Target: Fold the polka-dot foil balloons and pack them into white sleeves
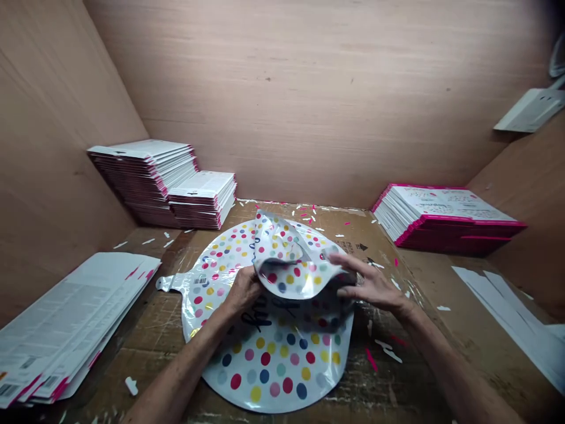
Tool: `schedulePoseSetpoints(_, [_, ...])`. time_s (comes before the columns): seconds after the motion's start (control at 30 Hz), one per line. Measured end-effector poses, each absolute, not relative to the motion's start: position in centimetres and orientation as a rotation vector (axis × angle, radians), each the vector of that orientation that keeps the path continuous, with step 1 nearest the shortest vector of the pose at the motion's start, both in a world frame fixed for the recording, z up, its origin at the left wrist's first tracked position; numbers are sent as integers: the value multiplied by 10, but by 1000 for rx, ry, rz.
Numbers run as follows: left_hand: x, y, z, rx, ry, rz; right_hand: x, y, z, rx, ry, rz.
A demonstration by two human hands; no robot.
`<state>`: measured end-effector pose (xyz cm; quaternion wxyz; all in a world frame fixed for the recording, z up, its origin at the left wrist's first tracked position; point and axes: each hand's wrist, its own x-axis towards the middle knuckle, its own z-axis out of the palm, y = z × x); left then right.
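Observation:
A flat round foil balloon (269, 365) with coloured dots and dark lettering lies on the cardboard surface, its tail pointing left. Above it, a second dotted foil balloon (291, 280) is partly folded over, with its silvery inside showing in the fold. My left hand (245, 288) is closed on the left edge of this folded balloon; the fingertips are hidden behind the foil. At its right end, my right hand (366, 282) has the foil between thumb and fingers, slightly blurred.
Stacks of white-and-pink card packets stand at the back left (145, 182) and back right (450, 218). More printed cards (75, 324) lie at the left, white sheets (512, 318) at the right. Small paper scraps (388, 350) litter the cardboard. Wooden walls (309, 100) enclose the surface.

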<state>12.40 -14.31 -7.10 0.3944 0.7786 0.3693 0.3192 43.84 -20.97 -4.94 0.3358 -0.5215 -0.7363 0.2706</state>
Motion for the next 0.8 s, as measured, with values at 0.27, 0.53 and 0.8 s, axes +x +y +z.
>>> schedulePoseSetpoints(0.27, [115, -139, -62, 2547, 562, 454, 457, -228, -89, -1504, -2475, 70])
schedulePoseSetpoints(0.53, [99, -142, -76, 2471, 334, 316, 452, -247, -52, -1442, -2511, 625])
schedulePoseSetpoints(0.8, [125, -135, -83, 1818, 971, 833, 452, -188, -61, -1878, -1501, 983])
